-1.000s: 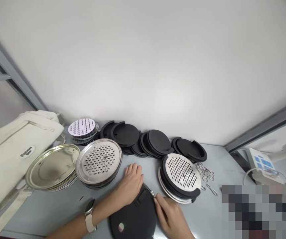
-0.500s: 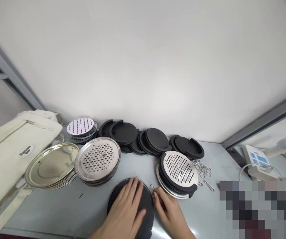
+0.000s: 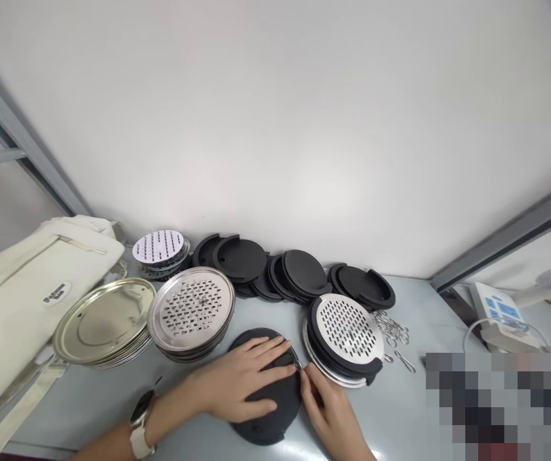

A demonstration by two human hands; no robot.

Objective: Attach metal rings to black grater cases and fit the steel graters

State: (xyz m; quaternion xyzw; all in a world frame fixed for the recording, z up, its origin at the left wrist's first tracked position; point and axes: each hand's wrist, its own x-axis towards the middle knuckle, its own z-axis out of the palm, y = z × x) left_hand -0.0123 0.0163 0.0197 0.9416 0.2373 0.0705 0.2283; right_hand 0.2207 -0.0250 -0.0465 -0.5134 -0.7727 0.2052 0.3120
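A round black plastic disc (image 3: 275,410) lies on the grey table in front of me. My left hand (image 3: 241,378) rests on it, palm down with fingers spread, pressing on its top without gripping. At the disc's right edge my right hand (image 3: 326,403) pinches a small wire clip (image 3: 297,365), whose end overlaps the rim; its lower part is hidden by the fingers. Just beyond my right hand stands a stack topped by a perforated metal grater plate (image 3: 349,328) in a black holder. More wire clips (image 3: 390,326) lie beside that stack.
Black discs (image 3: 304,272) line the wall. To the left are a stack of metal grater plates (image 3: 193,307), gold-coloured lids (image 3: 107,320), a white grater disc (image 3: 158,247) and a cream bag (image 3: 25,275). At right sits a white device (image 3: 505,317) with a cable.
My left hand has turned so its fingers point right, bringing the watch into view. The disc appears turned and shifted right, and the clip in my right hand has come onto its edge.
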